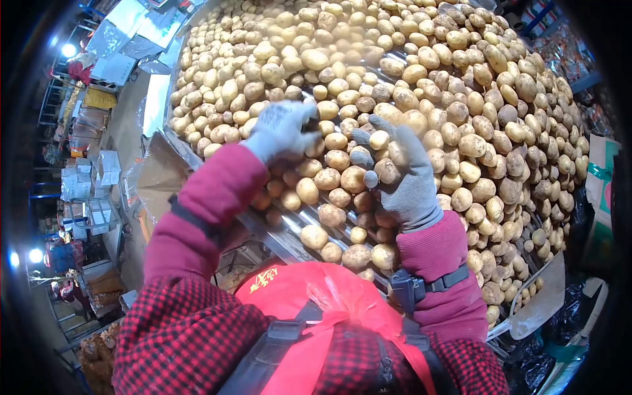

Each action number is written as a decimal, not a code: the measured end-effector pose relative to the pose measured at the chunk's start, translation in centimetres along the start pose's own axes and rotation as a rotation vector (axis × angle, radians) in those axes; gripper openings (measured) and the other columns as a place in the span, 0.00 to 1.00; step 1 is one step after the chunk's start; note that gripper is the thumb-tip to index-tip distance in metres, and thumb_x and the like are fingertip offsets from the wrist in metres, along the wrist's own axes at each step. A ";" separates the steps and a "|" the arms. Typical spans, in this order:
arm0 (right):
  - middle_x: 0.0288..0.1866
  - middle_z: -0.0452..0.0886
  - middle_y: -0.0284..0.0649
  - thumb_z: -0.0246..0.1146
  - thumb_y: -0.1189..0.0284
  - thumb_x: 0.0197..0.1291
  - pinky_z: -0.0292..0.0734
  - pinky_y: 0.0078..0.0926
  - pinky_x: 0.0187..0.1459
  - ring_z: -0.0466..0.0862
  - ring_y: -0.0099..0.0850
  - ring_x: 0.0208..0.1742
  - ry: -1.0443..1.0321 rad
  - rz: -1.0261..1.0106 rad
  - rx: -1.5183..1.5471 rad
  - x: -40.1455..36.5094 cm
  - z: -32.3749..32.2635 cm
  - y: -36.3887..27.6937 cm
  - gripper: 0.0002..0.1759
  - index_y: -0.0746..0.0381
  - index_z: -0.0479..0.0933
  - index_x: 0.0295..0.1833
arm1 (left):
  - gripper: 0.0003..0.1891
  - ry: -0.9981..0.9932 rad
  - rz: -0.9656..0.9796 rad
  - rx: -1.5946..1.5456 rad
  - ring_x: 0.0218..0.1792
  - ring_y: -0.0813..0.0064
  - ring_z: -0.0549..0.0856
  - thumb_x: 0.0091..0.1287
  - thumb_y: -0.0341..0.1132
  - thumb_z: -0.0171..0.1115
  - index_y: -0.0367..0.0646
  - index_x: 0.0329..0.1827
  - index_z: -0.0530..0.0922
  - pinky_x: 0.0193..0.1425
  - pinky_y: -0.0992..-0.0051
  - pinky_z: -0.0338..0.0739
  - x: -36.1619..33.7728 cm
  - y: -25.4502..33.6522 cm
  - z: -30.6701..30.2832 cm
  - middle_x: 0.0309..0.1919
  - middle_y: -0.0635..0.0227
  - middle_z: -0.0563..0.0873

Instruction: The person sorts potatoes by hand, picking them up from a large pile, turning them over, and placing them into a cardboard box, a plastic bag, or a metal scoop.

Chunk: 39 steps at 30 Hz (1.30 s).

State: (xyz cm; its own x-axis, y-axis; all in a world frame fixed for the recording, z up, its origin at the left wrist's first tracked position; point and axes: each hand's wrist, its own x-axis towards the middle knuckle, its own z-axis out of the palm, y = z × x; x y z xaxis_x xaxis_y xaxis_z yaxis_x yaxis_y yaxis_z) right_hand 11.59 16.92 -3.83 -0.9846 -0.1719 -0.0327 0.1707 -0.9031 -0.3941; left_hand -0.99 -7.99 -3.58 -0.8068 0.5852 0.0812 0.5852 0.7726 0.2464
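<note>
Many potatoes [327, 179] lie heaped on a slatted metal surface [284, 225] in front of me. My left hand [283, 130], in a grey glove, reaches over the heap from the left, its fingers curled at a dark potato [312, 121]. To its right, my right hand [407, 174], gloved too, is turned partly palm up with the fingers spread and bent. A small potato [379, 139] rests between its fingers and another potato [388, 171] lies against its palm.
Cardboard [160, 172] stands at the left edge of the metal surface. A metal scoop-like plate [538, 304] is at the lower right, near black plastic bags [571, 306]. White boxes [108, 168] stand farther left. A green and white carton [602, 178] is at the right.
</note>
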 end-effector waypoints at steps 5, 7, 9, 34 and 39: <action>0.84 0.65 0.51 0.62 0.94 0.66 0.93 0.38 0.59 0.79 0.52 0.75 0.076 0.037 -0.230 -0.1 -0.2 0.2 0.44 0.53 0.64 0.83 | 0.20 0.052 0.112 -0.073 0.46 0.56 0.88 0.66 0.44 0.74 0.52 0.60 0.85 0.51 0.58 0.83 -3.8 0.8 0.7 0.43 0.62 0.89; 0.84 0.65 0.51 0.62 0.94 0.66 0.93 0.38 0.59 0.79 0.52 0.75 0.047 -0.023 -0.331 -0.2 0.1 0.4 0.44 0.52 0.64 0.83 | 0.20 0.012 0.114 -0.064 0.47 0.56 0.88 0.65 0.43 0.75 0.52 0.60 0.85 0.52 0.59 0.83 -4.2 0.9 0.1 0.45 0.62 0.89; 0.84 0.65 0.52 0.62 0.94 0.66 0.92 0.38 0.60 0.80 0.52 0.74 -0.040 -0.120 -0.443 -0.3 -0.1 0.6 0.45 0.51 0.63 0.84 | 0.19 0.003 0.155 -0.083 0.47 0.55 0.87 0.65 0.42 0.75 0.53 0.58 0.86 0.52 0.58 0.83 -4.4 0.8 0.2 0.48 0.61 0.87; 0.82 0.69 0.51 0.57 0.79 0.80 0.90 0.38 0.62 0.80 0.50 0.75 -0.078 -0.247 -0.590 -0.2 0.6 0.8 0.27 0.64 0.65 0.81 | 0.22 0.031 -0.336 -0.506 0.55 0.71 0.88 0.70 0.27 0.67 0.47 0.68 0.82 0.62 0.69 0.83 1.5 -2.9 0.1 0.56 0.63 0.89; 0.82 0.69 0.53 0.57 0.83 0.76 0.89 0.40 0.64 0.80 0.51 0.75 -0.151 -0.230 -0.557 -0.2 -0.3 0.4 0.31 0.58 0.64 0.82 | 0.21 0.275 -0.279 -0.671 0.58 0.78 0.84 0.73 0.28 0.66 0.41 0.69 0.81 0.65 0.74 0.80 -6.6 -3.7 -4.7 0.60 0.67 0.86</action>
State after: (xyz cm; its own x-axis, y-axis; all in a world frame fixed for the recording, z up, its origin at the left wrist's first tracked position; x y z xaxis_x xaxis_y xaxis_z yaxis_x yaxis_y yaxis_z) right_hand 11.80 16.74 -4.20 -0.9706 -0.0876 0.2241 -0.1309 -0.5892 -0.7973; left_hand 1.79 -15.90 -0.46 -0.9595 0.2413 0.1455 0.2539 0.5165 0.8178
